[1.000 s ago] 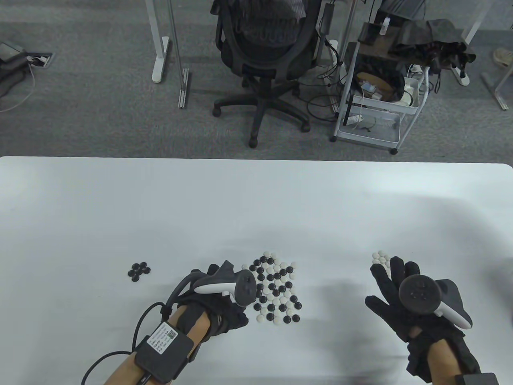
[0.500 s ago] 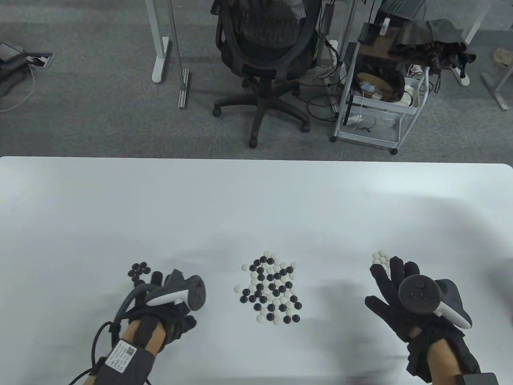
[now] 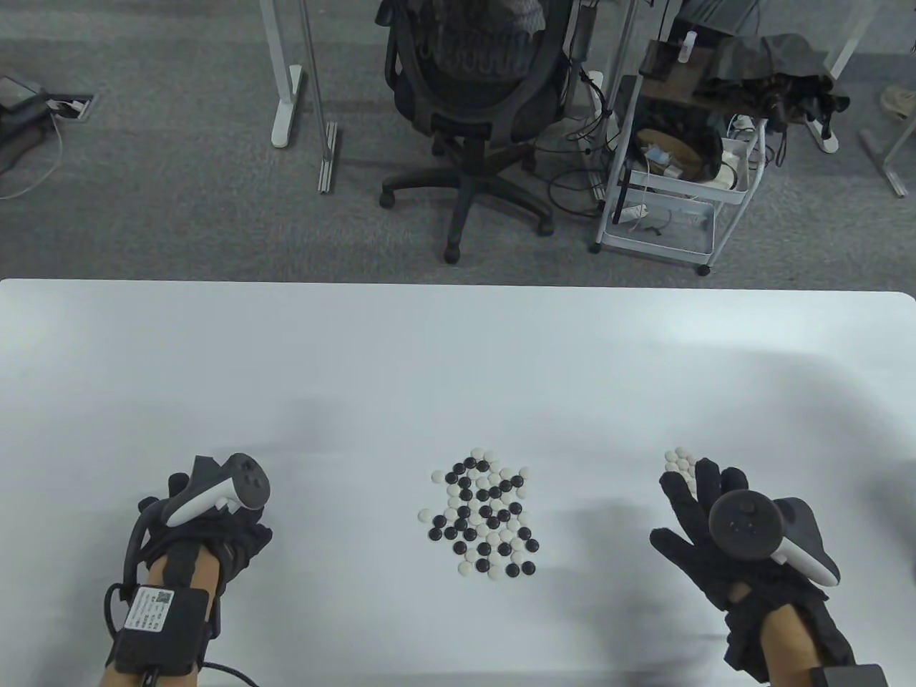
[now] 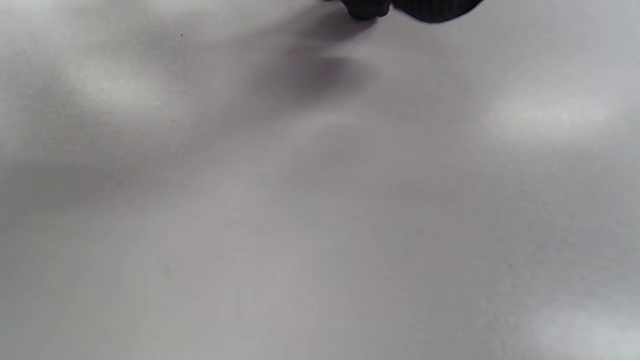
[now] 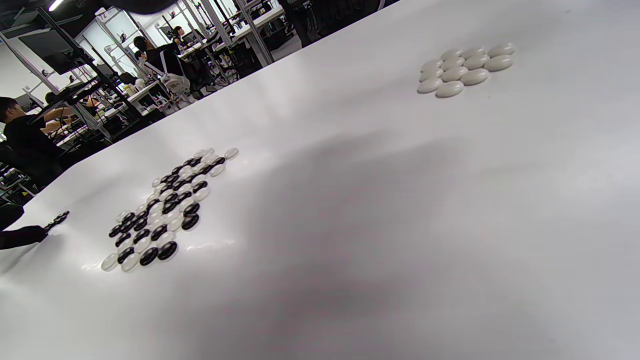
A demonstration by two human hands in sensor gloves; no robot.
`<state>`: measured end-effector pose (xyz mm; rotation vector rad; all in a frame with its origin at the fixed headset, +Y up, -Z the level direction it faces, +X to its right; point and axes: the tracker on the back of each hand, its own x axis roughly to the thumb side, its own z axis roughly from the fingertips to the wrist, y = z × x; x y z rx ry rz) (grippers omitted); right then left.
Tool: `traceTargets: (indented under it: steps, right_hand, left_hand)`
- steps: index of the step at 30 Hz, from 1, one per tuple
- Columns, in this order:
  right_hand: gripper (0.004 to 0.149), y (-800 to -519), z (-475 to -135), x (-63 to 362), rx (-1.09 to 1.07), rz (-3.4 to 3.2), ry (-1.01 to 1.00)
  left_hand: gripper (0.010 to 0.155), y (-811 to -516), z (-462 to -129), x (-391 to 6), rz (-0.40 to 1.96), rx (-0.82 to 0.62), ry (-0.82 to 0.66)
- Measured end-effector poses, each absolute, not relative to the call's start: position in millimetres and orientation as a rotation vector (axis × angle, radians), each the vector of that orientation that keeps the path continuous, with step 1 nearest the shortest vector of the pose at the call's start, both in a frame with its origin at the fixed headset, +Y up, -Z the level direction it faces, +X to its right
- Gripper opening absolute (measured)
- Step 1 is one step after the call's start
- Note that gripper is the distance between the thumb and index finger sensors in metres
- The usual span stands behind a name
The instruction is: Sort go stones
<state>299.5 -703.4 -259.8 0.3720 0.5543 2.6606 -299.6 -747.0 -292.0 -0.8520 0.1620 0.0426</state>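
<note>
**Go stones on a white table, partly sorted by colour**

Go stones (image 3: 484, 519), black and white mixed, lie in one flat, single-layer patch on the white table (image 3: 458, 358), between the two gloved hands and apart from both. Each stone is a small glossy lens-shaped disc; in the right wrist view the mixed patch (image 5: 167, 207) shows bright highlights on the black pieces. One white stone (image 3: 425, 514) sits at the patch's left edge, on the side toward the left hand.

White pile (image 3: 680, 461): a tight cluster of white stones only, lying just beyond the fingertips of the right hand (image 3: 723, 533). In the right wrist view this cluster (image 5: 462, 69) forms neat rows. The right hand is spread wide, fingers straight and splayed, holding nothing.

Black stones (image 5: 56, 219): a few dark pieces, seen in the right wrist view beside a dark gloved fingertip at that view's left edge. In the table view they are hidden under the left hand (image 3: 207, 526), which lies well to the left of the mixed patch with its tracker (image 3: 218, 490) uppermost. Whether its fingers are curled or straight, and whether they hold a stone, cannot be told; the left wrist view shows only dark fingertips (image 4: 367, 7) just above bare tabletop.
</note>
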Motion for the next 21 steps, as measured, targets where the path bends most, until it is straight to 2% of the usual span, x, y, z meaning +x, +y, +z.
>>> traceTargets:
  steps: [8,12,17,21]
  right_hand:
    - [0.079,-702,-260,301,0.366,2.658,0.547]
    - [0.079,-701,-259,302,0.367,2.653,0.534]
    - [0.079,-701,-259,302,0.367,2.653,0.538]
    - [0.079,-701,-259,302,0.37,2.654,0.536]
  left_hand:
    - [0.062,-743,-309,-299,0.042,-0.861,0.209]
    - [0.062,-725,-314,-285,0.067,-0.804,0.174]
    - [0.064,-709,-314,-230,0.01,-0.835,-0.022]
    - [0.063,-707,-309,-180,-0.052,-0.844,-0.188]
